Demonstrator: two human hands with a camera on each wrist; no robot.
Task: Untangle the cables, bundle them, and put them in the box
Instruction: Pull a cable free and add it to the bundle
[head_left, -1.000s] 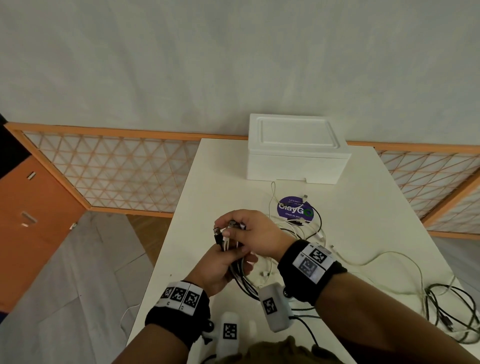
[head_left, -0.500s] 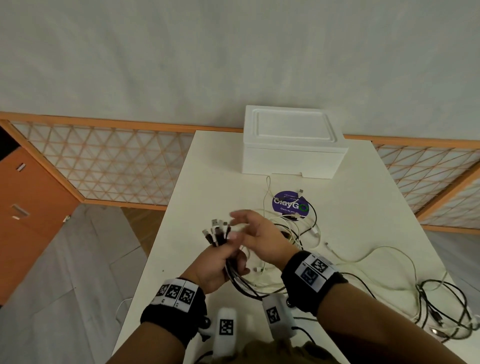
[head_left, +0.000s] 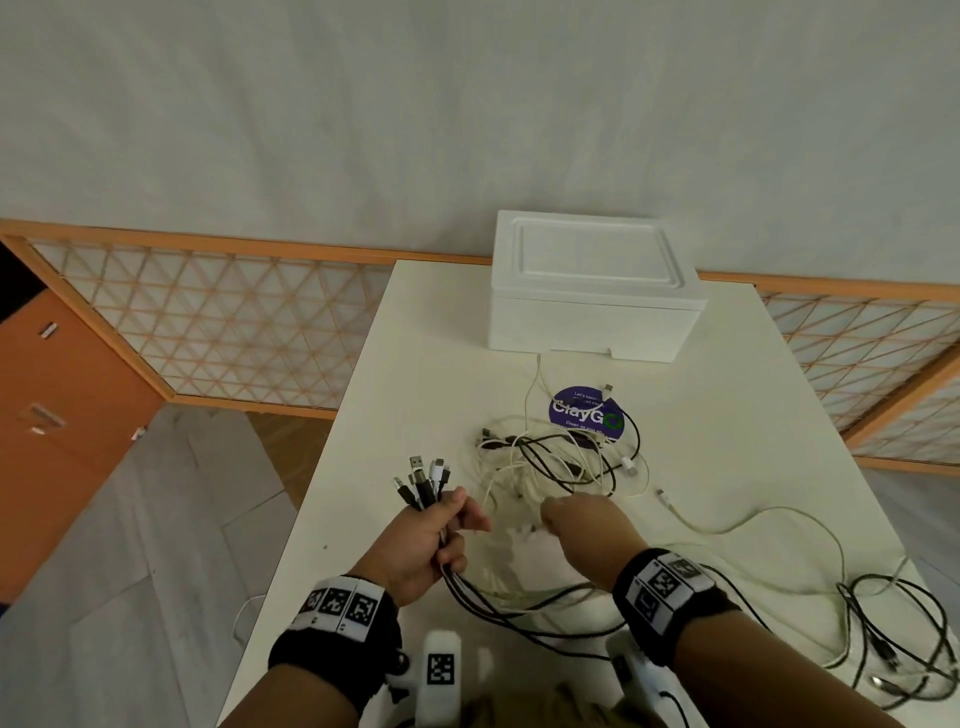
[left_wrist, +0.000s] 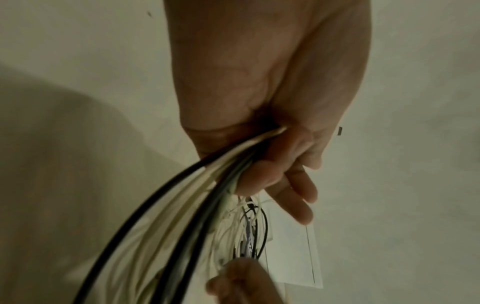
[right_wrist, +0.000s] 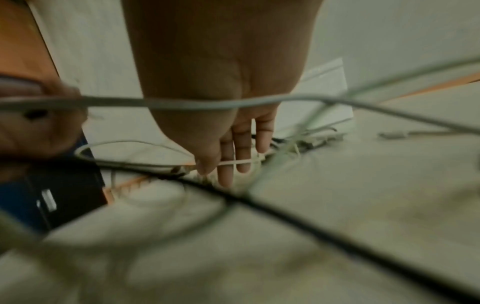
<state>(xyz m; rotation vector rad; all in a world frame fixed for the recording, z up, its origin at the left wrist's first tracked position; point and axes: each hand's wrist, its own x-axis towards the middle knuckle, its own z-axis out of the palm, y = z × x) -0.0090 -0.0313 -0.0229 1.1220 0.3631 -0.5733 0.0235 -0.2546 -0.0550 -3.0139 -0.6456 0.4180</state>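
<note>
A bunch of cables (head_left: 423, 486) is gripped in the left hand (head_left: 426, 545), plugs upward. A white cable (right_wrist: 233, 162) is pinched by the right hand (head_left: 587, 530) over the tangle (head_left: 561, 462). Farther back, the closed box (head_left: 592, 291) is set on the table (head_left: 727, 415).

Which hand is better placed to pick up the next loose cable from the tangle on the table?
Probably the right hand: it reaches toward the tangle, fingers on a white cable. The left hand already grips the gathered connector ends.
</note>
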